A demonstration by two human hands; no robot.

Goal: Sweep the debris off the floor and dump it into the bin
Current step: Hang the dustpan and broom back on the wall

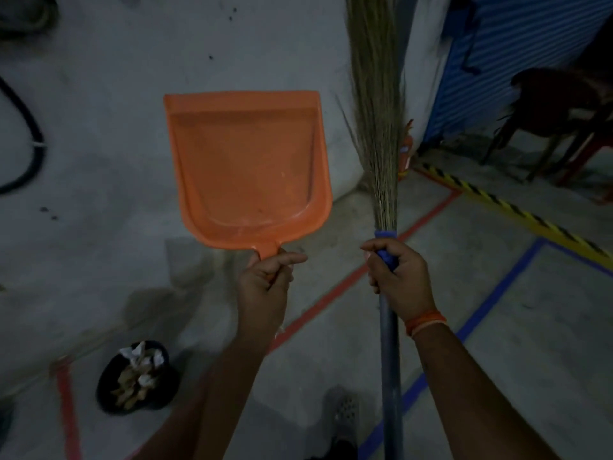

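My left hand (265,280) grips the short handle of an orange dustpan (248,167), held up in front of me with its pan facing the camera and nothing in it. A grass broom (376,104) points upward, its blue-wrapped neck and grey pole held by my right hand (396,277). A black round bin (137,378) stands on the floor at the lower left, holding crumpled white paper and brown scraps.
Grey concrete floor carries red tape lines (331,293), blue tape lines (491,303) and a yellow-black hazard strip (517,210). A black hose (31,141) curves at the left. A dark chair (557,121) and a blue corrugated wall (517,44) stand at the right. My shoe (345,413) is at the bottom.
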